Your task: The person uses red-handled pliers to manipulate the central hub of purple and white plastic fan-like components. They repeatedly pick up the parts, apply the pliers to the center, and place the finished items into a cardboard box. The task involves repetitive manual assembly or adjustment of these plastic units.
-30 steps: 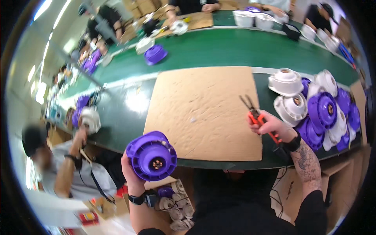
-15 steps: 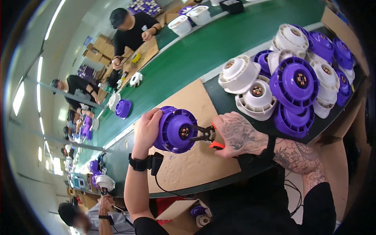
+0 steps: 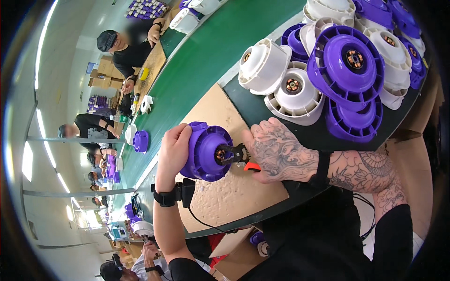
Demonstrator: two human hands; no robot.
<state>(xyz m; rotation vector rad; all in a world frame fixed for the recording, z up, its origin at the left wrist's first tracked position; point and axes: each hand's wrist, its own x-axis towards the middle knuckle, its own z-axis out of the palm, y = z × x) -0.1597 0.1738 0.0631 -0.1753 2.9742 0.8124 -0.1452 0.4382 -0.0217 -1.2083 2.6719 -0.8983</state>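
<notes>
A round purple plastic housing [image 3: 202,157] with ribs around its rim is tilted up in my left hand [image 3: 174,152]. My fingers and thumb are closed on its left side. At its centre sits a small hub with copper windings [image 3: 221,154]. My right hand [image 3: 284,152] is wrapped around the orange handles of black-jawed pliers [image 3: 238,154]. The jaw tips reach to the copper hub; whether they grip any part of it cannot be made out. Below the housing lies a tan board [image 3: 243,201] on the dark green bench.
White housings [image 3: 294,91] and purple housings [image 3: 349,63] are piled at the right. A green conveyor belt [image 3: 201,58] runs beyond the board. Across it, a person [image 3: 131,56] in black works at a bench. An open cardboard box [image 3: 239,255] with parts stands below the bench edge.
My view has shifted, so the pile looks nearer and larger. The plier jaws have moved further over the copper hub. Both hands keep their holds.
</notes>
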